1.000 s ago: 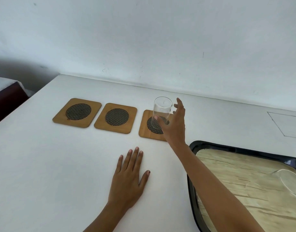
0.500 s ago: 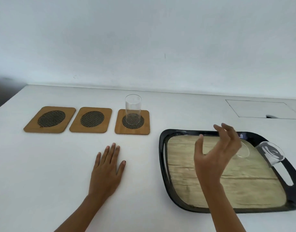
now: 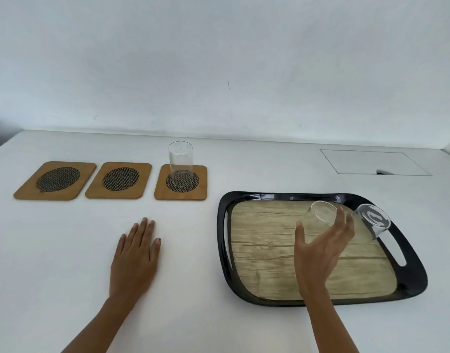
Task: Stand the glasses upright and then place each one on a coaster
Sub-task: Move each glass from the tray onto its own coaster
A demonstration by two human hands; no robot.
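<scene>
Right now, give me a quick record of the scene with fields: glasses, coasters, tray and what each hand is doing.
glass placed: one clear glass tumbler upright on the right bamboo coaster with mesh centre
coasters free: middle coaster, left coaster
glasses left: two on their sides in the black tray with wood-look base; nearer glass, farther glass
left hand: flat on the white table, holding nothing
right hand: fingers curled around the nearer glass; firm grip unclear

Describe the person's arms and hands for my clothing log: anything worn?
Nothing worn: both forearms are bare, with no sleeves, gloves, watch or rings in view on the left hand or the right hand. The nails are short.
</scene>
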